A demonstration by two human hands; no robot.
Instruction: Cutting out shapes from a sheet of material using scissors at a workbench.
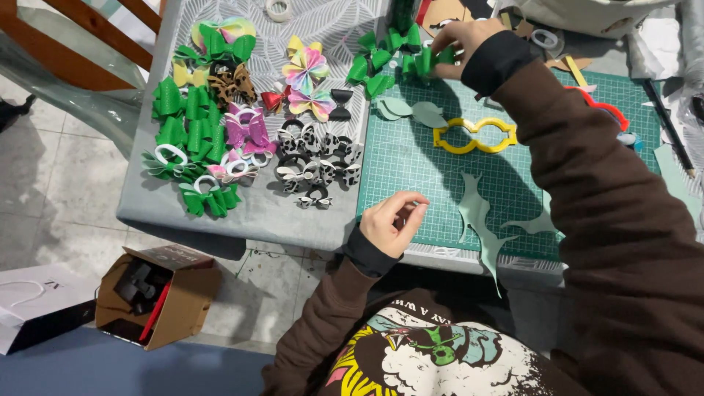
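While the right arm is stretching away, left hand [394, 221]: sitting at the mat's 7 o'clock edge, fingertips pressing against the thumb; I cannot tell whether anything small is being pinched between them.
Paper scraps [484, 227]: pale green offcuts lying at the mat's 6 o'clock, one trailing over the table edge.
Cutting mat [411, 161]: green and gridded, lying under both arms.
Yellow template [474, 136]: an open bow-shaped outline lying flat near the mat's middle, untouched.
Finished bows [220, 139]: green, pink, spotted and rainbow ones lying in rows at 9 o'clock, well apart from both hands.
Right hand [460, 42]: reaching to 12 o'clock, fingers curling down and seemingly pinching a green bow [424, 63].
Green bow: sitting in a small green cluster at the mat's far edge.
Step in hand: by the look of it, handling one bow from that cluster.
Next move: lifting it would be calling for a firm pinch, without dragging its neighbours.
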